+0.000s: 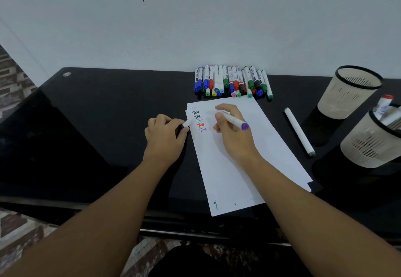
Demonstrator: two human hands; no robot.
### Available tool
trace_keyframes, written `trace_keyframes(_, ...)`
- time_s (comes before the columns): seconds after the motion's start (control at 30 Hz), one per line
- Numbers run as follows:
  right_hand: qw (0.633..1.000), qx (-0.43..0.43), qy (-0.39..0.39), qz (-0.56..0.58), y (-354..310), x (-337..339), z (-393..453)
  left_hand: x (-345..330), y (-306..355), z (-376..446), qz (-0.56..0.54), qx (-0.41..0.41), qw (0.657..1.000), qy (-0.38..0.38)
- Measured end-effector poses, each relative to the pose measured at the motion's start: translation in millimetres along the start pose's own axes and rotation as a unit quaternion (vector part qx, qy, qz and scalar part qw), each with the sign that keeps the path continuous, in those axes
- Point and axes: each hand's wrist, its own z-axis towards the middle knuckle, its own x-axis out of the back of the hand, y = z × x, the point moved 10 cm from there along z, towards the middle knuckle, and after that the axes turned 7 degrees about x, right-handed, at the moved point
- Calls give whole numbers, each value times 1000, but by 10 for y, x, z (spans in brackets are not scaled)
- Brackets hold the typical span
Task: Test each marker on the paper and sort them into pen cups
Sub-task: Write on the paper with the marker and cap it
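A white sheet of paper lies on the black desk, with several "Test" words written near its top left in black, grey, red and purple. My right hand grips a white marker with a purple end, tip over the paper's upper part. My left hand rests at the paper's left edge and pinches a small white cap. A row of several markers lies against the wall. Two beige pen cups stand at the right: the far one looks empty, the near one holds markers.
A single white marker lies on the desk between the paper and the cups. The black desk stretches to the left. A white wall rises right behind the marker row. The desk's front edge runs just below the paper.
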Motion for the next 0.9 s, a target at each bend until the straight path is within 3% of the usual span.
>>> trace_keyframes(0.1,1000,-4,-12,-26,65,-25,-9,-18,1,-9,-12,-13,1000,-3)
trace_keyframes(0.2,996,-15,-75,-51,111,-111,-1,0,50,-21,-40,-32,999,-14)
trace_keyframes(0.3,991,-56,-119,-4,129,-158,15,60,89,-22,-65,-37,997,-14)
trace_keyframes(0.5,994,-57,-39,81,-50,90,116,97,137,-34,-94,-44,994,-21)
trace_keyframes(0.63,983,-44,-148,-103,-90,10,122,101,169,-54,-90,-53,994,-21)
trace_keyframes(0.73,925,29,-202,-320,-141,0,162,109,178,-61,-89,-60,994,-20)
trace_keyframes(0.9,879,101,-215,-414,-212,-1,186,90,184,-63,-82,-63,994,-28)
